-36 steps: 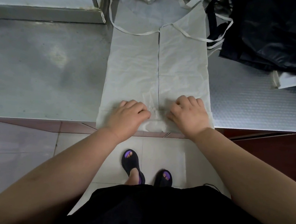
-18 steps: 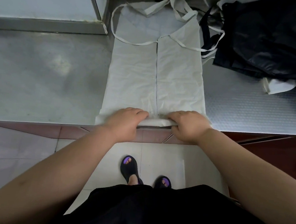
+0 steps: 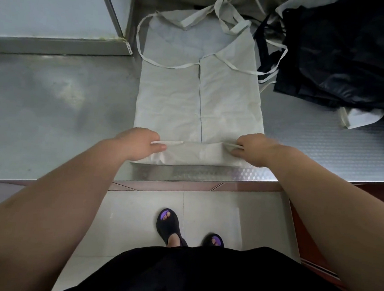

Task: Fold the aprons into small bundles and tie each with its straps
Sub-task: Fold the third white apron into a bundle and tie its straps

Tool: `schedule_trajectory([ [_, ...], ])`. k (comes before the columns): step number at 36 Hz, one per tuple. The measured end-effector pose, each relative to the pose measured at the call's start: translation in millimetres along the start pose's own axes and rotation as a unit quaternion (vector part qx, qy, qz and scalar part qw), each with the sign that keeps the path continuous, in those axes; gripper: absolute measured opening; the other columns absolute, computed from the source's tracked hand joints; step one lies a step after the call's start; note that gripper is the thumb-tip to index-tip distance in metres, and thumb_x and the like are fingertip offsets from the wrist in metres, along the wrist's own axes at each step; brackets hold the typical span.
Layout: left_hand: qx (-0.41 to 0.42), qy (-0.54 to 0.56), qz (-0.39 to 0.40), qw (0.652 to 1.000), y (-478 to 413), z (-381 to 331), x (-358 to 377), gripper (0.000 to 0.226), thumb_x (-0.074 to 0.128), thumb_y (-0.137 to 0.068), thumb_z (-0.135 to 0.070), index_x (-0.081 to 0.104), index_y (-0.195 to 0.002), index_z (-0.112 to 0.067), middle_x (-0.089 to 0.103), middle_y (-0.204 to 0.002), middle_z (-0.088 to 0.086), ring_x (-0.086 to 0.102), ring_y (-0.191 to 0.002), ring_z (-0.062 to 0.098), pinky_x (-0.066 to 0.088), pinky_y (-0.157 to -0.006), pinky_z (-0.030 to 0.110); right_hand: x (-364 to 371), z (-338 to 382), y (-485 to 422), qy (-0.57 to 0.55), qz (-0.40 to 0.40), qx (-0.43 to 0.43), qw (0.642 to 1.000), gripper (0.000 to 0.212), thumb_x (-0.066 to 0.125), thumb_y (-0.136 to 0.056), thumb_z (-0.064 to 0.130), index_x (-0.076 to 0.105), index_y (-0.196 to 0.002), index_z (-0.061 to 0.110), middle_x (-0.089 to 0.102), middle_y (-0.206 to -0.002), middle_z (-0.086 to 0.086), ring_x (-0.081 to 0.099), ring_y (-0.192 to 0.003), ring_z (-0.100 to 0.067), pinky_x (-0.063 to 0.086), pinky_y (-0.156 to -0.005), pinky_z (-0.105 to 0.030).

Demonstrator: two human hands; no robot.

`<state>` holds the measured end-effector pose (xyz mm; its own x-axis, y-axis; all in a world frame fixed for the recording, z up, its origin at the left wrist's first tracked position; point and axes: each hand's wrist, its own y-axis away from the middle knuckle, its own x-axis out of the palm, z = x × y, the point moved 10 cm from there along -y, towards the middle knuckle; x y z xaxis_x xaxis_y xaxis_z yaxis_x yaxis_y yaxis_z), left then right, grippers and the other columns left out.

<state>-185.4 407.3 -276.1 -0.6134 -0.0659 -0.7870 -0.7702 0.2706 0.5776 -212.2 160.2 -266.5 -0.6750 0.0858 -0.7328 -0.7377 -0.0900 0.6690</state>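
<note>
One head-worn camera, tilted steeply down.
It looks forward over the steel counter (image 3: 52,113), close above the left hand (image 3: 139,144) and right hand (image 3: 254,149) at the white apron (image 3: 171,103).

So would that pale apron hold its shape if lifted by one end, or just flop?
Probably floppy: the pale apron creases and its near end folds over where the left hand and right hand pinch it. Likely light too, as its thin straps lie in loose loops. It may slide on the smooth metal counter.

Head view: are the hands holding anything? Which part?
Both hold the white apron by its folded near edge: the left hand pinches the fold's left end, the right hand its right end.
</note>
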Motion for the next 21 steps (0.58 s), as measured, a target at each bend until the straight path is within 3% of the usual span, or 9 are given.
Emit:
schedule_trajectory([
  [3,-0.026,0.012,-0.043,0.999,4,13,-4,0.038,0.046,-0.092,-0.052,0.047,-0.069,-0.022,0.048,-0.07,-0.003,0.049,-0.079,0.023,0.036,-0.064,0.03,-1,-9,0,-0.007,-0.018,0.027,0.999,0.028,0.044,-0.096,0.043,0.041,-0.077,0.023,0.045,-0.078,0.004,0.045,-0.083,-0.02,0.033,-0.061,-0.028],
  [8,-0.065,0.188,-0.052,0.979,13,28,-3,0.027,0.067,-0.082,-0.045,0.062,-0.08,-0.018,0.058,-0.077,0.0,0.053,-0.072,0.018,0.036,-0.058,0.027,-8,-31,4,-0.113,-0.074,0.058,0.989,0.004,0.052,-0.088,0.02,0.053,-0.092,0.017,0.051,-0.089,0.0,0.048,-0.084,-0.021,0.033,-0.055,-0.025],
  [10,-0.08,0.242,-0.037,0.966,17,35,0,0.018,0.07,-0.082,-0.034,0.063,-0.083,-0.017,0.057,-0.079,0.0,0.05,-0.068,0.016,0.034,-0.054,0.025,-8,-44,8,-0.181,-0.092,0.081,0.976,0.012,0.054,-0.084,0.013,0.055,-0.095,0.017,0.052,-0.091,-0.001,0.049,-0.083,-0.021,0.034,-0.053,-0.023],
  [15,-0.109,0.312,-0.111,0.937,25,52,-1,0.016,0.062,-0.089,-0.028,0.059,-0.079,-0.016,0.05,-0.065,0.0,0.044,-0.058,0.019,0.032,-0.052,0.026,-6,-59,19,-0.278,-0.18,0.111,0.937,0.01,0.058,-0.09,0.02,0.051,-0.096,0.015,0.054,-0.093,-0.003,0.049,-0.072,-0.018,0.031,-0.047,-0.022],
  [18,-0.12,0.291,-0.149,0.937,28,54,1,0.02,0.056,-0.092,-0.033,0.057,-0.084,-0.015,0.051,-0.068,0.002,0.047,-0.066,0.024,0.031,-0.055,0.03,-3,-60,20,-0.289,-0.202,0.118,0.928,0.022,0.057,-0.092,0.024,0.053,-0.109,0.01,0.054,-0.095,-0.006,0.047,-0.081,-0.021,0.034,-0.058,-0.026],
  [21,-0.152,0.256,-0.192,0.935,33,58,2,0.022,0.053,-0.093,-0.035,0.054,-0.091,-0.014,0.058,-0.085,0.005,0.051,-0.082,0.026,0.033,-0.066,0.03,2,-62,18,-0.285,-0.206,0.127,0.927,0.027,0.056,-0.093,0.026,0.052,-0.112,0.007,0.059,-0.103,-0.012,0.046,-0.084,-0.023,0.034,-0.068,-0.03],
])
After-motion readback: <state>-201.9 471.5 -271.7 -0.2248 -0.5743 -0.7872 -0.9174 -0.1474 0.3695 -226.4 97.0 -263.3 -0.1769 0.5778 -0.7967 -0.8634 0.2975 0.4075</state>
